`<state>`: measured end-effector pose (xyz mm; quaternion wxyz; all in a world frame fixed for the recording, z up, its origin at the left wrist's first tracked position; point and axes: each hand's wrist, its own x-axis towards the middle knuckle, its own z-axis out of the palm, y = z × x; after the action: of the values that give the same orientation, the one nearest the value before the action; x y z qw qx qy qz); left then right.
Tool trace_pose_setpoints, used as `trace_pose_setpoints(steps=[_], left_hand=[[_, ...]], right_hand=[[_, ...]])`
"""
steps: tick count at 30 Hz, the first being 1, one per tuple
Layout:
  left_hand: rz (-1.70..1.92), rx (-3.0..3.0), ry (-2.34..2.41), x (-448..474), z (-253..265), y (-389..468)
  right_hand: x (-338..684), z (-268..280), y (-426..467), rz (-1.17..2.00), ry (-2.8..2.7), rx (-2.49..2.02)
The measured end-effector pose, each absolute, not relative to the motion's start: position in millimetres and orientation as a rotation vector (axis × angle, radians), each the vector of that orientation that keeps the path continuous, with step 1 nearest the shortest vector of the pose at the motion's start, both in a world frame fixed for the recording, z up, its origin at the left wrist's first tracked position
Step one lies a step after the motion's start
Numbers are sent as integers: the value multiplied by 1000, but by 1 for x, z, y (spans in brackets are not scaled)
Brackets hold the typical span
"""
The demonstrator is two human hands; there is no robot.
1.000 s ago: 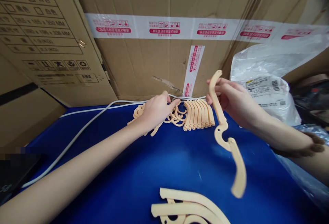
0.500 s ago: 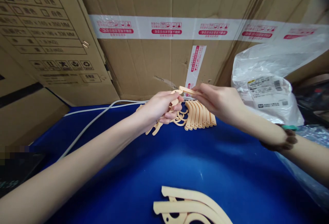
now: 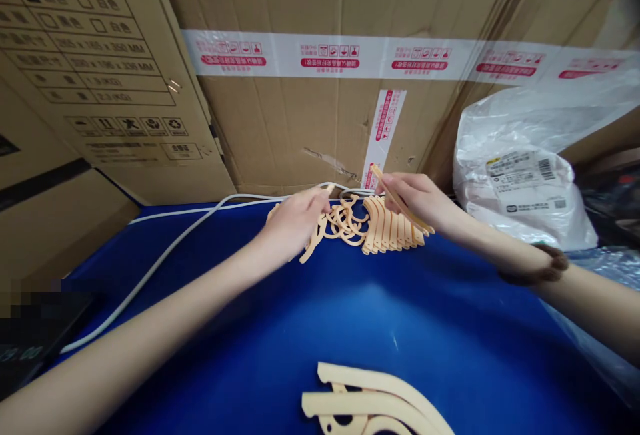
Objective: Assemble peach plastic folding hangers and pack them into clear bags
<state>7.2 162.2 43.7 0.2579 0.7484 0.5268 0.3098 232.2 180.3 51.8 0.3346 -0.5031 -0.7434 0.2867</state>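
Note:
My left hand (image 3: 293, 222) is closed over the pile at the back, seen from its back. From between its thumb and fingers pokes the tip of a beige hanger hook (image 3: 331, 187); the rest of that piece is hidden. My right hand (image 3: 427, 196) pinches a slim, curved beige hanger arm (image 3: 411, 216), which slants from upper left to lower right. Below it lies a row of matching hanger arms (image 3: 393, 230), side by side on the blue table surface (image 3: 350, 315). Several loose hanger hooks (image 3: 345, 225) lie tangled between the row and my left hand.
Beige hangers (image 3: 380, 405) lie stacked at the near edge. Cardboard boxes (image 3: 280, 128) wall off the back and left. A white plastic parcel (image 3: 530, 182) stands at right. A white cable (image 3: 175, 248) runs along the left, near a dark device with a display (image 3: 35, 348).
My hands have moved apart. The hanger arm in my right hand has swung from nearly level to a steep slant, its end away from the hook. My left hand has turned palm down and lowered.

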Motion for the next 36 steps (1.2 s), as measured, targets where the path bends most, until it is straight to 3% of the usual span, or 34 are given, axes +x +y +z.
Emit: trace_pose_setpoints(steps=[3,6,10,12,17,22,36], left_hand=[[707,2093,1588,-22,45,183],[620,2137,1719,-44,40,198],[628,2260,1758,-48,36,192],[592,2342,1643,-40,43,176],[-99,2160,928,-18,73,110],[-398,2229,896,-1,78,69],[-345,2324,847,2,72,67]], right_hand=[[247,56,176,472,-1932,-1318],[253,58,167,-64,-2096,-1266],[255,44,163,-773,-2399,-954],[256,35,163,-939,-2549,-799],[258,26,163,-866,-2728,-803],[257,29,160,-709,-2772,-864],[262,27,158,-508,-2841,-980]])
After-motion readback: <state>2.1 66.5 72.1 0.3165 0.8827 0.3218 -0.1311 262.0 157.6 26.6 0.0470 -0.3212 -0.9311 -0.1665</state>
